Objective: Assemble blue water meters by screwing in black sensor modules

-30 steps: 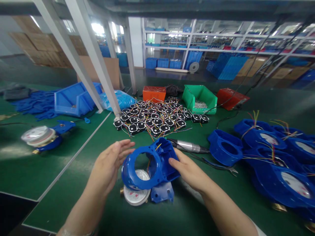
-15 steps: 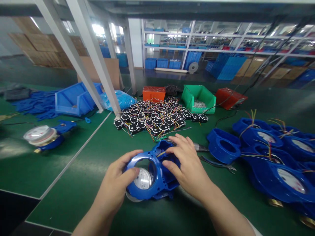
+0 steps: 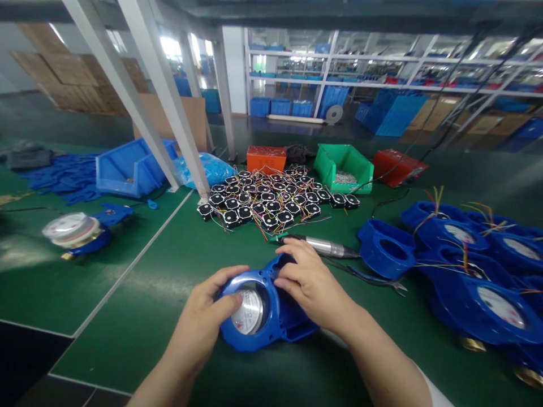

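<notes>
A blue plastic meter housing (image 3: 275,328), with a round opening and a side compartment, sits over a water meter whose pale round dial (image 3: 251,312) shows through the opening. My left hand (image 3: 206,308) grips the housing's left rim, the thumb reaching over the opening. At the compartment's upper part, my right hand (image 3: 314,285) has its thumb and fingers pressed together; what lies between the fingertips is hidden. Just beyond it lies an electric screwdriver (image 3: 326,247) with a silver body. Pliers (image 3: 377,280) with dark handles lie to its right.
Several black wired modules (image 3: 265,198) form a pile ahead. Behind them stand an orange box (image 3: 266,159) and a green bin (image 3: 344,164). An empty-looking blue housing (image 3: 387,249) and several assembled meters (image 3: 500,308) crowd the right. Another meter (image 3: 72,229) sits left, near a blue bin (image 3: 127,169).
The housing has settled lower and more squarely over the meter, its dial now framed by the opening. My right fingers have shifted slightly left and closed together; wires seen there earlier are hidden.
</notes>
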`<action>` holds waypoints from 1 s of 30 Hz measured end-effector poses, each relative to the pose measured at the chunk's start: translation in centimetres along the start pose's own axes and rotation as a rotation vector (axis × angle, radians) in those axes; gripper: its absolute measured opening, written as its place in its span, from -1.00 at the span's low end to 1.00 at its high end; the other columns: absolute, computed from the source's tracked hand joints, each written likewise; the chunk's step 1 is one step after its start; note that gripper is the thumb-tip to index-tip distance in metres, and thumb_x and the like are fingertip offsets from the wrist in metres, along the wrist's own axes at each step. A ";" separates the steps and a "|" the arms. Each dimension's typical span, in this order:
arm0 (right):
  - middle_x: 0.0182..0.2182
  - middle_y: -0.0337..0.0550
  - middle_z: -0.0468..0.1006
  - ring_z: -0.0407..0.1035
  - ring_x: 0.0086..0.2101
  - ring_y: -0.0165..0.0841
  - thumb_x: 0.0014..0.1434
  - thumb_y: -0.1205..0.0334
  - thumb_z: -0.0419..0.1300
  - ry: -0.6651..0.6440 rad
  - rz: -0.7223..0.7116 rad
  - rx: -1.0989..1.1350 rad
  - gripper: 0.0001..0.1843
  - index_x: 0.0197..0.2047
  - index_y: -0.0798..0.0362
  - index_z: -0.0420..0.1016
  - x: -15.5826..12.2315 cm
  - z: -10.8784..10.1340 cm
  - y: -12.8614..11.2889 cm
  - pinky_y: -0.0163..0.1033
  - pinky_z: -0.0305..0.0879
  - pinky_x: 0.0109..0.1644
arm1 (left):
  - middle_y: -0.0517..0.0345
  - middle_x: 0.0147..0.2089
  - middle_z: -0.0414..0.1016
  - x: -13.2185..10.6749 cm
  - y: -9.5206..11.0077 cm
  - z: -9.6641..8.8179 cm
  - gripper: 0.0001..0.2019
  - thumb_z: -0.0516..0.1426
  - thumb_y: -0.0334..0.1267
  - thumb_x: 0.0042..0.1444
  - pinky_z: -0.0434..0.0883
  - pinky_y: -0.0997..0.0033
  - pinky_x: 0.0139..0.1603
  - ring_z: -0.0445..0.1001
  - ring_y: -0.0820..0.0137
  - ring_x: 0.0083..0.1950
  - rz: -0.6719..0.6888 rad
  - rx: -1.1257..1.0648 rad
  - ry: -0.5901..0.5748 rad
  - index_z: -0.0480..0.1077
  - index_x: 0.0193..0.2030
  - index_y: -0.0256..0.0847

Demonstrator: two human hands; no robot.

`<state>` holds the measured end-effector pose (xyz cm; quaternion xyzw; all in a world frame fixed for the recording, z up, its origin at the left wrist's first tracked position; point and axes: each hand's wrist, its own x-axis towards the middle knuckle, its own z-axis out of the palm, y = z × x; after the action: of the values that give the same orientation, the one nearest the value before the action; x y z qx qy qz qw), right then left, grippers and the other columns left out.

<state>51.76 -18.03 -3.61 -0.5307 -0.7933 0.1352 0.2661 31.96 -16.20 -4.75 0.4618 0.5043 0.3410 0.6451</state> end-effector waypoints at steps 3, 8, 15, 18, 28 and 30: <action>-0.12 -0.13 0.26 0.08 -0.02 -0.32 0.16 0.24 0.05 0.122 -0.015 -0.011 -0.76 -0.49 0.16 0.38 -0.1 0.3 0.2 -0.10 0.01 0.10 | 0.06 -0.22 0.51 0.0 -0.2 -0.1 -0.57 0.13 -0.34 -0.20 0.35 0.38 -0.29 0.44 0.29 -0.28 -0.018 -0.026 0.013 0.38 -0.09 -0.27; -0.26 -0.12 0.28 0.17 -0.22 -0.42 0.15 0.30 0.01 0.203 0.094 0.045 -0.76 -0.52 0.18 0.31 -0.4 0.9 0.4 -0.30 0.15 -0.14 | 0.03 -0.22 0.52 0.1 -0.8 -0.7 -0.56 0.14 -0.31 -0.21 0.38 0.35 -0.31 0.46 0.25 -0.28 -0.022 0.019 -0.042 0.38 -0.08 -0.27; -0.38 -0.15 0.30 0.20 -0.32 -0.49 0.16 0.37 0.00 0.247 0.223 0.166 -0.82 -0.46 0.18 0.33 -0.1 1.9 0.6 -0.39 0.14 -0.24 | 0.01 -0.10 0.48 0.9 -1.5 -2.5 -0.53 0.18 -0.23 -0.15 0.38 0.32 -0.16 0.44 0.18 -0.13 -0.015 0.060 -0.262 0.34 -0.01 -0.21; -0.38 -0.17 0.30 0.19 -0.33 -0.50 0.15 0.38 0.01 0.242 0.248 0.171 -0.83 -0.46 0.19 0.32 -0.1 2.0 0.5 -0.40 0.12 -0.24 | -0.01 -0.11 0.49 1.8 -1.5 -2.5 -0.51 0.18 -0.26 -0.17 0.38 0.31 -0.17 0.44 0.17 -0.14 -0.029 -0.019 -0.329 0.33 0.00 -0.23; -0.40 -0.20 0.28 0.17 -0.35 -0.53 0.15 0.33 0.07 -0.017 0.202 0.100 -0.79 -0.50 0.22 0.30 1.6 0.5 2.9 -0.42 0.09 -0.25 | -0.01 0.06 0.36 -2.5 -4.3 2.8 -0.47 0.09 -0.18 -0.08 0.31 0.28 0.01 0.33 0.15 0.04 -0.018 -0.104 0.071 0.20 0.08 -0.25; -0.38 -0.21 0.28 0.18 -0.34 -0.54 0.13 0.29 0.10 -0.120 0.129 0.081 -0.78 -0.51 0.21 0.31 2.1 -0.3 3.2 -0.42 0.10 -0.25 | -0.05 0.13 0.28 -4.0 -5.0 3.8 -0.39 0.10 -0.10 -0.06 0.25 0.23 0.09 0.26 0.12 0.12 -0.036 -0.073 0.043 0.10 0.14 -0.25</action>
<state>53.82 -14.83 -4.38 -0.5605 -0.7659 0.2156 0.2299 34.43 -22.47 -7.86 0.4211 0.5135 0.3573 0.6568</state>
